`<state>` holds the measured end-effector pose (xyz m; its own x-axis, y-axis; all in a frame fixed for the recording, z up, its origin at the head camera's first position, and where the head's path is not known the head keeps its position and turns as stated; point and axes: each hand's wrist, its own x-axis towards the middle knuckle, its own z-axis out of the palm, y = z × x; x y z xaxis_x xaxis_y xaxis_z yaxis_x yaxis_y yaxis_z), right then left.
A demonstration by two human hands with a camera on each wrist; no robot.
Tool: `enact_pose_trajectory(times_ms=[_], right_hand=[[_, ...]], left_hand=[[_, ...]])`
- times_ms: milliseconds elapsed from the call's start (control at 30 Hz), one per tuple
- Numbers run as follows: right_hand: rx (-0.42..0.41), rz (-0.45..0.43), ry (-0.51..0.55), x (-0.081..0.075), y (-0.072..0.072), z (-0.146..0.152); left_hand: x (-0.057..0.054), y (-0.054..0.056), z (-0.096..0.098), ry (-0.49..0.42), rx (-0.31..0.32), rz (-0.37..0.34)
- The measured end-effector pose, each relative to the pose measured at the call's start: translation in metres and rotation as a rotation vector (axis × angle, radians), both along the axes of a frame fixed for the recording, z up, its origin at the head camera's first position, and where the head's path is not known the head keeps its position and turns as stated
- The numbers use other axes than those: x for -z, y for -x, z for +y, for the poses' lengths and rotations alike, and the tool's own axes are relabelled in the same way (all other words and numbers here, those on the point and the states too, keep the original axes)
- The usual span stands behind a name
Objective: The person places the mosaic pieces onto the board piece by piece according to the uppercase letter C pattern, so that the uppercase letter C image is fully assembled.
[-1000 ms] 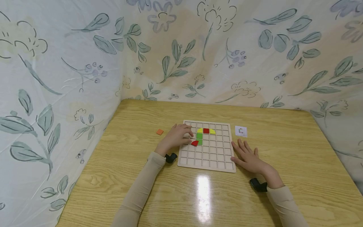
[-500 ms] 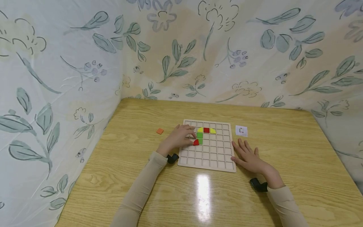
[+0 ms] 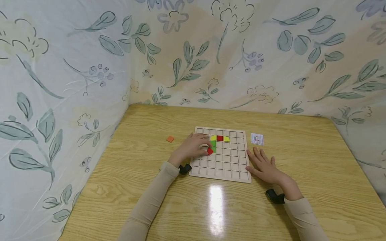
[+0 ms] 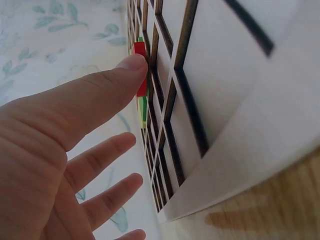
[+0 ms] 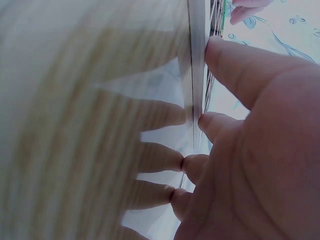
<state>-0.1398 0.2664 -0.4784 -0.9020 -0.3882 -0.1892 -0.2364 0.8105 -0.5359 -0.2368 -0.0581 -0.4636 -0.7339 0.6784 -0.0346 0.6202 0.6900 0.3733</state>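
My left hand point(image 3: 192, 146) is over the left part of a pale gridded board point(image 3: 234, 156). Thumb and forefinger pinch a small red tile point(image 3: 210, 152); in the left wrist view the thumb lies against this tile's edge, the forefinger hidden and the other fingers spread. The tile sits askew beside the lower of two green tiles point(image 3: 213, 143), partly covered by the fingers. Above these runs a row: a yellow rounded tile point(image 3: 212, 137), a red square tile point(image 3: 219, 138) and a second yellow tile point(image 3: 226, 139). My right hand point(image 3: 265, 168) has spread fingers, its thumb touching the board's right edge.
An orange tile point(image 3: 170, 139) lies on the wooden table point(image 3: 169, 207), left of the board. To the right is a small card point(image 3: 257, 139) printed with a grid pattern. Floral cloth point(image 3: 193, 90) hangs behind and at the sides of the table.
My left hand has moved slightly right, bringing the red tile closer to the lower green tile and turning it. The right hand has stayed put.
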Motion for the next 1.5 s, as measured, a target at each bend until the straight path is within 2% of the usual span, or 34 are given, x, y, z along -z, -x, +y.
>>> enact_pose_trajectory(times_ms=[200, 433, 833, 1100, 1500], right_hand=[[0.003, -0.004, -0.005, -0.0004, -0.0003, -0.0002], [0.004, -0.001, -0.010, 0.0004, 0.0010, 0.0000], [0.004, 0.006, -0.023, 0.0009, 0.0015, 0.0000], [0.002, 0.007, -0.023, -0.0006, 0.0005, -0.0010], [0.000, 0.001, -0.010, -0.0005, -0.0007, -0.0007]], left_hand=[[-0.0028, -0.0029, 0.0023, 0.004, 0.006, 0.014], [0.0000, -0.0034, 0.0031, -0.004, 0.026, 0.023], [0.0030, -0.0046, 0.0056, 0.011, 0.050, 0.002], [0.0005, -0.0071, 0.0078, 0.020, 0.070, 0.003], [0.0001, -0.0090, 0.0088, 0.022, 0.054, 0.014]])
